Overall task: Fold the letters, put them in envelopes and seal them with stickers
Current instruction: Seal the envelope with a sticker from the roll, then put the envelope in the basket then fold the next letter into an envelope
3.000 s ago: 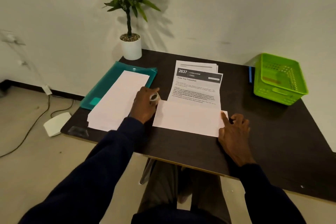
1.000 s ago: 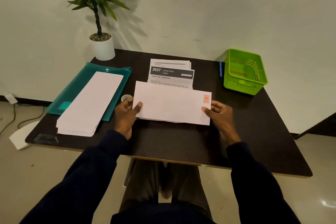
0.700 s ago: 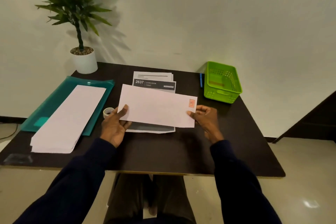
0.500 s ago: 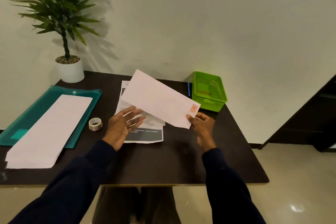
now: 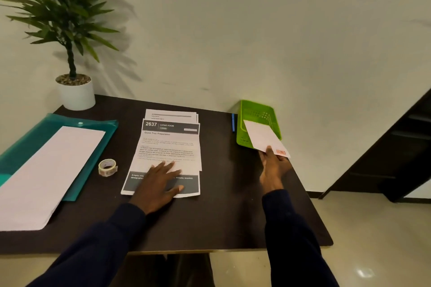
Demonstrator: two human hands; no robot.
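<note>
My right hand (image 5: 273, 165) pinches the near end of a white envelope (image 5: 261, 136) with an orange stamp mark. The envelope's far end lies inside the green basket (image 5: 268, 110) at the table's right. My left hand (image 5: 158, 182) rests flat, fingers spread, on the lower part of the printed letters (image 5: 171, 144) stacked in the middle. A roll of stickers (image 5: 107, 167) stands left of the letters. A stack of blank envelopes (image 5: 49, 170) lies on a teal folder (image 5: 35, 133) at the left.
The dark table (image 5: 221, 216) ends close on the right, with floor beyond. A potted plant (image 5: 75, 93) stands at the back left corner. A blue pen (image 5: 233, 122) lies beside the basket. A dark structure (image 5: 401, 158) stands at the far right.
My right hand carried the envelope from above the letters over to the green basket. My left hand let go of it and came down flat on the letter stack.
</note>
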